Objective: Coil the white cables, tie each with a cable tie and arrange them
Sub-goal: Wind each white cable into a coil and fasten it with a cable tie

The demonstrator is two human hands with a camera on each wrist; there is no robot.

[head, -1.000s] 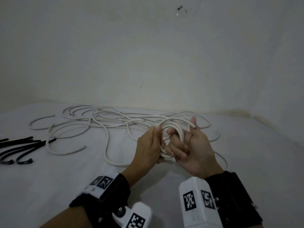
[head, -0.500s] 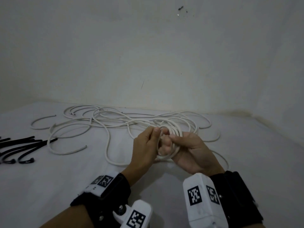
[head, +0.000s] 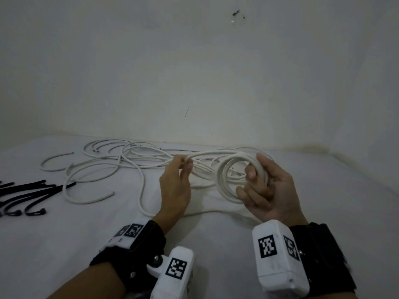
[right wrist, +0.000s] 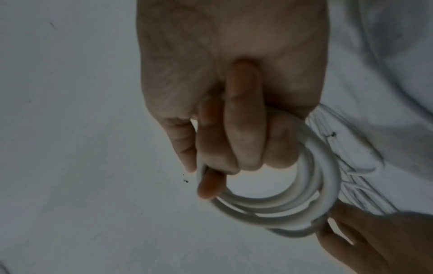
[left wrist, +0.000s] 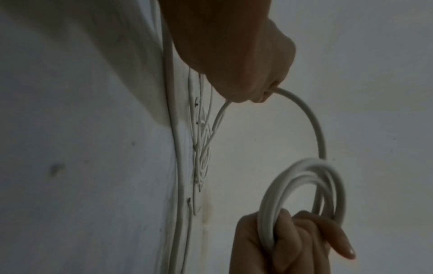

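Head view | right hand (head: 269,190) fingers curled round cable coil (head: 232,169) | left hand (head: 174,186) fingers pinch loose cable strand (head: 207,153)

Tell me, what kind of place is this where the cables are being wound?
Probably a plain indoor room, not clearly a workshop. A bare pale wall with small marks rises behind a surface under a white sheet. Loose white cables and black cable ties lie spread on it.

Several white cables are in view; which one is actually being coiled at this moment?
The white cable looped in the right hand, its coil off the surface, the left hand pinching its free run. The loose cables lie untouched.
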